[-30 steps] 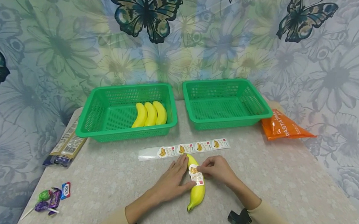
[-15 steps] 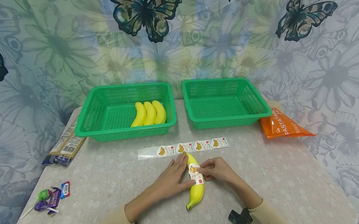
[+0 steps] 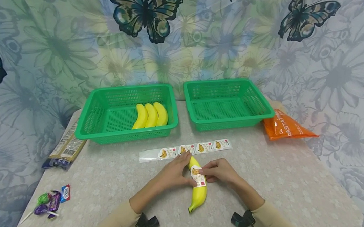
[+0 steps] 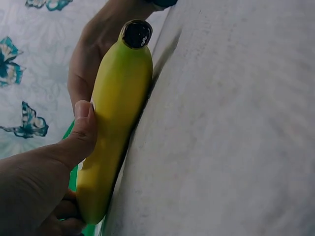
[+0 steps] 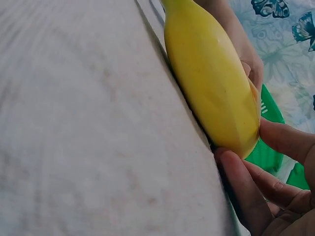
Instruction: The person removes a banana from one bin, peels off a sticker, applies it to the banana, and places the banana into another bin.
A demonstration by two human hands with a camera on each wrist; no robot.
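Note:
A yellow banana (image 3: pixel 199 195) lies lengthwise on the table, its stem end toward me. A white sticker (image 3: pixel 199 179) with a banana picture and print sits on its upper face. My left hand (image 3: pixel 173 171) holds the banana from the left, the thumb (image 4: pixel 83 128) against its side near the sticker and the fingers around the far end. From the right, my right hand (image 3: pixel 222 172) touches the sticker's edge with one digit. In the right wrist view another fingertip (image 5: pixel 234 164) sits low against the banana, near the tabletop. Just beyond lies a strip of banana stickers (image 3: pixel 205 147).
At the back left, a green basket (image 3: pixel 128 135) holds three bananas. Another green basket (image 3: pixel 234 124) stands right of it. An orange bag (image 3: pixel 287 127) lies at the right, a gold-and-blue package (image 3: pixel 66 149) at the left, and wrapped candies (image 3: pixel 50 204) at the front left.
My left hand has arched up slightly, its fingers shifting toward the sticker strip and its thumb toward the banana's side. My right hand stays at the sticker's edge.

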